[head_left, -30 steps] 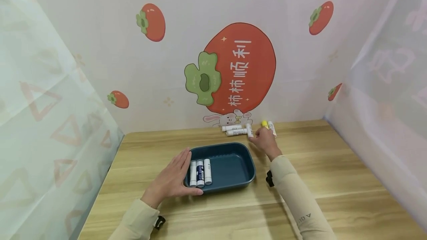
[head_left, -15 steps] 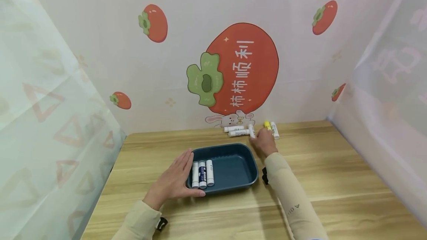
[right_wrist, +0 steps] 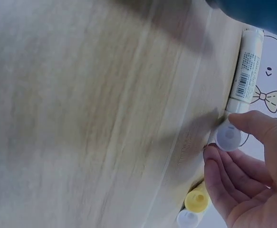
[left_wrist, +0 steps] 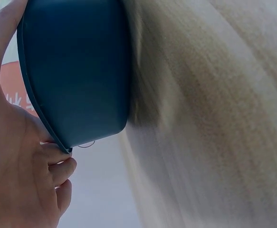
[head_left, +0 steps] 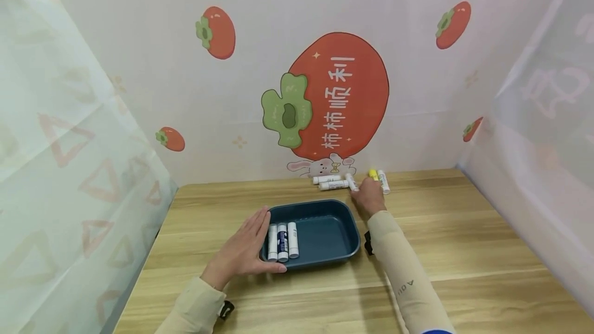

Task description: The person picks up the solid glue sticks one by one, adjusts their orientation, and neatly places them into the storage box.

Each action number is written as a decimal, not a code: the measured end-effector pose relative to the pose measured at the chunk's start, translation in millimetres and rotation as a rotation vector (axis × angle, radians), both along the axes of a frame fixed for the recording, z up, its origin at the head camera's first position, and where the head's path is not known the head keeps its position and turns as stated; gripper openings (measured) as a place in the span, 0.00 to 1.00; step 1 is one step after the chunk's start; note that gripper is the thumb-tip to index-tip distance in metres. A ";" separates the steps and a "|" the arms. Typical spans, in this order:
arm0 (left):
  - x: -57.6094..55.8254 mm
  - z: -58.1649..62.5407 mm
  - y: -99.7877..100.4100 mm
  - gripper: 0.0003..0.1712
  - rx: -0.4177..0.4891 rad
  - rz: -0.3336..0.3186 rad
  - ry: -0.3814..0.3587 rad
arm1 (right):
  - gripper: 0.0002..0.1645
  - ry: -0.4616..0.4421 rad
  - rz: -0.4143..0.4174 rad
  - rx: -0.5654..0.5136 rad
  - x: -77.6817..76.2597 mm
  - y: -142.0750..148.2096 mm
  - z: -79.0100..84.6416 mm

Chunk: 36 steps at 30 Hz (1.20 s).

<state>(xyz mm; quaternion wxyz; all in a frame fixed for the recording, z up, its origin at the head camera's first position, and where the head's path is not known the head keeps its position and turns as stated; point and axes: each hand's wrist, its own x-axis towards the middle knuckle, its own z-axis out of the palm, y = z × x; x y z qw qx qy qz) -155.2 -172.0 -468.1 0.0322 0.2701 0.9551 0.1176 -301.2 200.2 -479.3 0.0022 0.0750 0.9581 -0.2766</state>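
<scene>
In the head view, a dark blue-green tray point(head_left: 320, 238) lies on the table with three glue sticks point(head_left: 283, 242) side by side at its left end. My left hand point(head_left: 243, 249) rests around that end, fingers fairly straight at the far-left rim, thumb along the near side. Beyond the tray's far-right corner, my right hand point(head_left: 369, 197) pinches a white glue stick point(right_wrist: 228, 136) between thumb and fingers. Two more white glue sticks point(head_left: 334, 185) lie just left of it. To the right of this hand lie a yellow-capped glue stick point(right_wrist: 196, 200) and a white glue stick point(head_left: 383, 182).
The wooden table point(head_left: 464, 251) meets a printed white backdrop point(head_left: 223, 86) just behind the loose glue sticks. Similar sheets hang along the left point(head_left: 69, 169) and right sides. The tray's right part shows bare floor.
The pinched glue stick has tilted a little more, its near end shifting right with my right hand. The view has moved slightly. My left hand keeps its place on the tray.
</scene>
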 end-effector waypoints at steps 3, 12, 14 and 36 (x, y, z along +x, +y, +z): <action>0.1 -0.5 -0.2 0.80 -0.003 -0.001 0.003 | 0.18 0.055 -0.002 -0.023 3.0 3.6 -1.5; -1.4 1.5 0.1 0.80 0.016 0.011 0.010 | 0.12 0.238 0.009 -0.085 13.1 12.0 1.1; -1.9 1.7 -0.1 0.80 0.023 0.016 0.012 | 0.12 0.272 0.025 -0.087 14.9 12.7 3.1; -0.5 0.3 2.8 0.80 0.018 0.019 0.004 | 0.14 0.482 0.080 -0.131 59.3 28.9 34.4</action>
